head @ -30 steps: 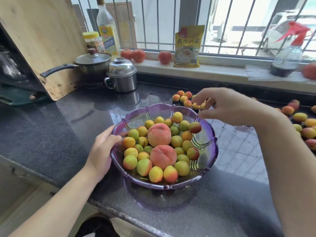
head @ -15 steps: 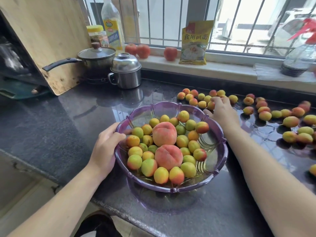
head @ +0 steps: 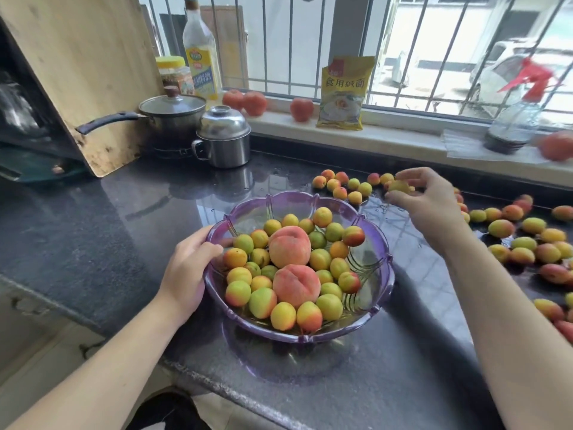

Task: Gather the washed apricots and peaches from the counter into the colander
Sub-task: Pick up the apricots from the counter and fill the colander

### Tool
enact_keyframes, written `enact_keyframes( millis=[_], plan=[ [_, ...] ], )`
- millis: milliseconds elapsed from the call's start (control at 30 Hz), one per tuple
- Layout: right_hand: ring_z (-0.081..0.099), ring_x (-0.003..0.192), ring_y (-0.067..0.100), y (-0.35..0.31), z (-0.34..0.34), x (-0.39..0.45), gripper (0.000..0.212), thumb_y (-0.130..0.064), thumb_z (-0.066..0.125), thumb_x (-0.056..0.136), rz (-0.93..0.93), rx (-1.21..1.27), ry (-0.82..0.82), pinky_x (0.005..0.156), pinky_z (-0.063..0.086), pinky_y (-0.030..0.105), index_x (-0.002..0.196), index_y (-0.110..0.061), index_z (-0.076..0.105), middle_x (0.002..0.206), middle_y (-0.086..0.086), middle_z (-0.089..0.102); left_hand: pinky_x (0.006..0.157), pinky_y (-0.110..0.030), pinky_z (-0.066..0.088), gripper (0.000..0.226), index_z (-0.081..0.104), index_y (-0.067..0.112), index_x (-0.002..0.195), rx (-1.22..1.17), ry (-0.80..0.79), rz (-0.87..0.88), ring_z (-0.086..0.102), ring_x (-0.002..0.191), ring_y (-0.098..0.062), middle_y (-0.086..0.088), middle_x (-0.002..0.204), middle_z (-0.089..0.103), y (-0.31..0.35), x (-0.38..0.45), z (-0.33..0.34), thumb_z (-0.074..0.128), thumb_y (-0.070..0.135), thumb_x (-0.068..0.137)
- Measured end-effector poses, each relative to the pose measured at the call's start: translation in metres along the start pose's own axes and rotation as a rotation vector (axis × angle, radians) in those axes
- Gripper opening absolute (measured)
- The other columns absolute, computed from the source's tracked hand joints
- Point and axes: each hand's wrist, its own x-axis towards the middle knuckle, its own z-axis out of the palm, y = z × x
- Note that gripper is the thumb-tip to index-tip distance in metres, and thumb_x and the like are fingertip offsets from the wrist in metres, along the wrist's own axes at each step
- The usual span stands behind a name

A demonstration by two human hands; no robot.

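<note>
The left hand (head: 189,268) grips the near-left rim of the purple colander (head: 376,243), which sits on the dark table (head: 93,231) holding two peaches (head: 290,247) among many apricots. The right hand (head: 424,203) pinches one apricot (head: 398,186) above the table (others lie scattered beyond and to the right).

Free room: bare dark counter (head: 93,231) left of the left hand (head: 189,268), which grips the purple colander (head: 383,274) rim. Obstacles: loose apricots (head: 527,243) scattered beneath and right of the right hand (head: 424,203); steel lidded pot (head: 224,136) behind.
</note>
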Motion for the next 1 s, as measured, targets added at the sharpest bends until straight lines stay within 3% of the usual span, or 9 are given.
enact_keyframes(
  millis=[133,267,433,600,667,833,1000],
  plan=[
    [0.068,0.095,0.006,-0.050,-0.015,-0.047,0.028,-0.019,0.081,0.084,-0.162,-0.078,-0.288,0.083,0.055,0.027,0.106,-0.026,0.066,0.104,-0.009,0.069,0.094,-0.048,0.055,0.034,0.080,0.018,0.101,-0.027,0.006,-0.002,0.072,0.104,-0.036,-0.014,0.104,0.079,-0.001,0.000,0.000,0.053,0.019,0.080],
    [0.055,0.091,-0.002,-0.063,-0.011,-0.084,0.025,-0.030,0.079,0.084,-0.353,-0.498,-0.471,0.075,0.042,0.016,0.099,-0.040,0.062,0.097,-0.023,0.059,0.092,-0.045,0.054,0.034,0.080,0.018,0.101,-0.041,0.001,-0.006,0.072,0.099,-0.026,-0.012,0.102,0.079,-0.002,0.001,0.001,0.053,0.018,0.079],
    [0.046,0.099,0.014,-0.058,0.008,-0.084,0.026,-0.040,0.071,0.091,-0.487,-0.943,-0.491,0.084,0.046,0.032,0.115,-0.035,0.063,0.105,-0.010,0.053,0.099,-0.052,0.052,0.035,0.082,0.021,0.100,-0.034,-0.001,-0.012,0.071,0.102,-0.029,-0.013,0.104,0.080,-0.005,0.002,-0.002,0.054,0.019,0.078],
    [0.056,0.090,0.016,-0.065,0.021,-0.078,0.021,-0.028,0.065,0.096,-0.556,-1.075,-0.492,0.066,0.042,0.026,0.116,-0.031,0.059,0.104,-0.008,0.060,0.103,-0.062,0.050,0.038,0.080,0.020,0.104,0.017,0.002,0.005,0.070,0.106,-0.038,-0.012,0.105,0.079,-0.007,0.003,-0.005,0.060,0.031,0.074],
    [0.059,0.085,0.017,-0.067,0.024,-0.077,0.016,-0.025,0.064,0.096,-0.565,-1.119,-0.512,0.061,0.041,0.025,0.110,-0.029,0.057,0.101,-0.007,0.062,0.102,-0.061,0.051,0.036,0.080,0.018,0.104,0.013,0.008,0.007,0.070,0.104,-0.033,-0.012,0.104,0.079,-0.008,0.003,-0.005,0.059,0.028,0.076],
    [0.062,0.074,0.018,-0.068,0.025,-0.075,0.010,-0.022,0.059,0.095,-0.621,-1.229,-0.510,0.060,0.049,0.029,0.102,-0.027,0.054,0.089,-0.006,0.064,0.100,-0.060,0.051,0.037,0.080,0.023,0.102,0.053,-0.003,0.030,0.070,0.104,-0.036,-0.009,0.102,0.079,-0.009,0.003,-0.006,0.057,0.030,0.075],
    [0.053,0.061,0.014,-0.071,0.031,-0.076,0.011,-0.013,0.058,0.094,-0.677,-1.353,-0.541,0.049,0.038,0.025,0.098,-0.020,0.051,0.074,-0.006,0.048,0.099,-0.065,0.051,0.035,0.079,0.020,0.101,0.071,-0.008,0.039,0.068,0.107,-0.044,-0.012,0.101,0.078,-0.008,0.002,-0.007,0.057,0.031,0.076]
  ],
)
